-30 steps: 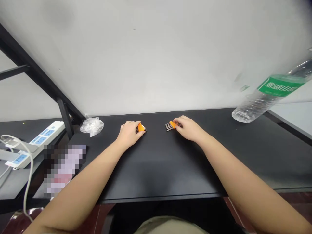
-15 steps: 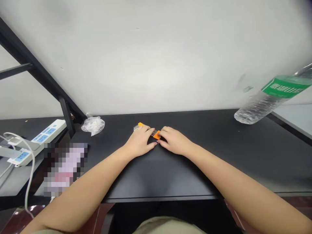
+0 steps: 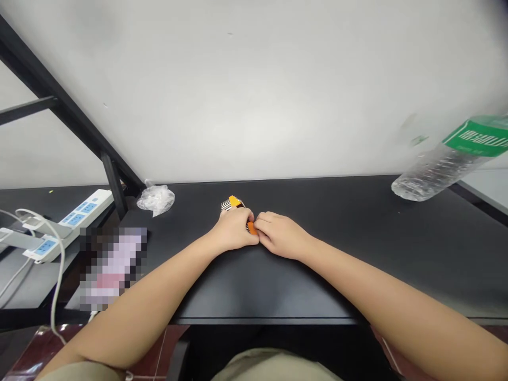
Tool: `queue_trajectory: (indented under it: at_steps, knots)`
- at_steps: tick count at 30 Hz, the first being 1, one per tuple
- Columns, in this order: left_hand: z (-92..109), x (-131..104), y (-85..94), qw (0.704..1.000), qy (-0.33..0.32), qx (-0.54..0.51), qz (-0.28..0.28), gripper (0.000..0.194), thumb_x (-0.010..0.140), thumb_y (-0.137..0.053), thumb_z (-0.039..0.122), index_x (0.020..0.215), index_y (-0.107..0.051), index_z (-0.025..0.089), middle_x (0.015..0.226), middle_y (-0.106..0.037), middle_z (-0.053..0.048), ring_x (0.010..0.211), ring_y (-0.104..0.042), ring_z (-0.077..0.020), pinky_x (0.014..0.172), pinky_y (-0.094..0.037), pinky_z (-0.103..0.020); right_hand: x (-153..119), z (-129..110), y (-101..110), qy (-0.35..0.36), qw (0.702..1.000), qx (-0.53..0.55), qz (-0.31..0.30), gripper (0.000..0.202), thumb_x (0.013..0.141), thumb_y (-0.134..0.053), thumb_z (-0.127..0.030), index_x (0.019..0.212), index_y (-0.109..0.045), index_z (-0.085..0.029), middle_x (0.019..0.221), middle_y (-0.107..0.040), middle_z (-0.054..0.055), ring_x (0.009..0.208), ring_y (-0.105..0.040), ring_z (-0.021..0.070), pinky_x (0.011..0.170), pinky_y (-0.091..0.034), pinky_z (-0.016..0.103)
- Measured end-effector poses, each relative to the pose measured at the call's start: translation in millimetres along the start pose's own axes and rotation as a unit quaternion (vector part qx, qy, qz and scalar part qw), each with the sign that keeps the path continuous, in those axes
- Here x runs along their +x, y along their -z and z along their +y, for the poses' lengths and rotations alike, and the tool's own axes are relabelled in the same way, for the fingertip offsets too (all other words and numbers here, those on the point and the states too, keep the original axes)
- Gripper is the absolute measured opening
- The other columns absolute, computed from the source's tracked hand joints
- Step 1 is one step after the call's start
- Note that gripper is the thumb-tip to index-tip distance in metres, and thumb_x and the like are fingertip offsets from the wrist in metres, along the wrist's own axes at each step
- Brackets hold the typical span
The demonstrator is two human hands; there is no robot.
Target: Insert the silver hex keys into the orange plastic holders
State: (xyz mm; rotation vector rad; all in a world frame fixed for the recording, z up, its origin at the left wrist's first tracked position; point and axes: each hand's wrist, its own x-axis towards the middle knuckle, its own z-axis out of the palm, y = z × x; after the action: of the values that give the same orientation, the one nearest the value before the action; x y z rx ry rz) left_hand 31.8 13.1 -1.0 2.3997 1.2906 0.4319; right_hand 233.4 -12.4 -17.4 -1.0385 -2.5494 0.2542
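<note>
Over the smooth black tabletop [image 3: 262,291], the left hand [image 3: 235,231] curves thumb and fingers around a small orange piece [image 3: 252,228]. The right hand [image 3: 283,236] curls against its edge, whether pinching I can't tell; beyond the left knuckles sits a yellow-orange piece [image 3: 235,201] with thin, stripe-like rods.

Black table [image 3: 257,291] with crumpled clear plastic [image 3: 156,199], a green-labelled bottle [image 3: 440,169] and, near the middle, orange-banded pieces [image 3: 235,201].
</note>
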Motion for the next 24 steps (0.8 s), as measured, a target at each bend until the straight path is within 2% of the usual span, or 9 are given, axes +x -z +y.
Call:
queue_trajectory:
  at_steps: [3, 6, 9, 14, 19, 24]
  knots:
    - [0, -1, -2.1, 1.000, 0.016, -0.003, 0.012, 0.018, 0.066, -0.071, 0.026, 0.076, -0.056, 0.024, 0.077, -0.065, -0.001, 0.070, -0.062, -0.0231, 0.065, -0.048, -0.038, 1, -2, -5, -0.040, 0.999, -0.012, 0.000, 0.015, 0.100, -0.045, -0.021, 0.091, -0.057, -0.021, 0.085, -0.061, 0.006, 0.076, -0.054, 0.0200, 0.066, -0.041, 0.032]
    - [-2, -2, -4.5, 0.999, 0.020, -0.004, 0.041, 0.022, 0.066, -0.072, 0.025, 0.082, -0.057, 0.025, 0.078, -0.066, -0.001, 0.069, -0.062, -0.0231, 0.063, -0.048, -0.038, 1, -2, -5, -0.075, 0.997, -0.006, 0.005, 0.013, 0.100, -0.045, -0.022, 0.089, -0.052, -0.022, 0.084, -0.061, 0.005, 0.071, -0.053, 0.0190, 0.063, -0.038, 0.032]
    - [-3, -3, -6.5, 0.998, 0.021, -0.012, 0.060, 0.027, 0.069, -0.071, 0.026, 0.093, -0.059, 0.024, 0.085, -0.068, -0.003, 0.074, -0.065, -0.0241, 0.066, -0.051, -0.038, 1, -2, -3, -0.114, 0.993, 0.010, 0.015, 0.011, 0.101, -0.045, -0.023, 0.092, -0.051, -0.022, 0.085, -0.063, 0.004, 0.069, -0.054, 0.0184, 0.061, -0.036, 0.031]
    - [-2, -2, -8.0, 0.997, 0.010, -0.054, 0.061, 0.032, 0.077, -0.067, 0.026, 0.109, -0.060, 0.023, 0.101, -0.071, -0.006, 0.090, -0.068, -0.0268, 0.077, -0.055, -0.040, 6, -4, -4, -0.170, 0.985, -0.017, 0.023, 0.021, 0.105, -0.044, -0.040, 0.104, -0.054, -0.021, 0.094, -0.066, 0.007, 0.077, -0.061, 0.0205, 0.062, -0.037, 0.030]
    - [3, -1, -6.8, 0.996, 0.008, -0.069, 0.048, 0.030, 0.079, -0.065, 0.025, 0.108, -0.060, 0.023, 0.104, -0.070, -0.006, 0.094, -0.068, -0.0249, 0.080, -0.054, -0.036, 11, -5, -8, -0.174, 0.977, -0.121, -0.029, 0.028, 0.108, -0.034, -0.036, 0.107, -0.057, -0.020, 0.099, -0.068, 0.009, 0.085, -0.064, 0.0224, 0.066, -0.037, 0.031]
    - [7, -2, -4.1, 0.997, 0.038, -0.062, 0.033, 0.032, 0.076, -0.068, 0.027, 0.106, -0.058, 0.023, 0.101, -0.069, -0.005, 0.089, -0.066, -0.0240, 0.073, -0.052, -0.033, 13, -4, -5, -0.202, 0.965, -0.155, -0.069, 0.026, 0.107, -0.034, -0.029, 0.108, -0.058, -0.019, 0.095, -0.069, 0.007, 0.078, -0.064, 0.0201, 0.060, -0.032, 0.031]
